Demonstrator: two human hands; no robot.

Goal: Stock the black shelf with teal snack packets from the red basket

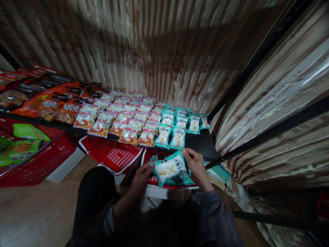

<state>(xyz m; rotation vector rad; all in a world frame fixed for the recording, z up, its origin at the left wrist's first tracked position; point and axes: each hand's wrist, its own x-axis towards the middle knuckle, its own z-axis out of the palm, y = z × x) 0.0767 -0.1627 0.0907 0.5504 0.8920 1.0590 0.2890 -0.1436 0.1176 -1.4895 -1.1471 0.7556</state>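
Between my two hands is a teal-and-white snack bag with yellow snack pieces printed on its front. My left hand pinches its left end, and my right hand grips its upper right corner. Below it, more teal bags show in a red basket, partly hidden by the held bag. Just beyond my hands, rows of similar teal bags stand on the dark shelf. Left of these are rows of red-and-white snack bags.
Orange bags and dark packages fill the shelf's left part. Red baskets sit under the shelf's front edge; the left basket holds green packages. Black poles and a striped curtain close in the back and right.
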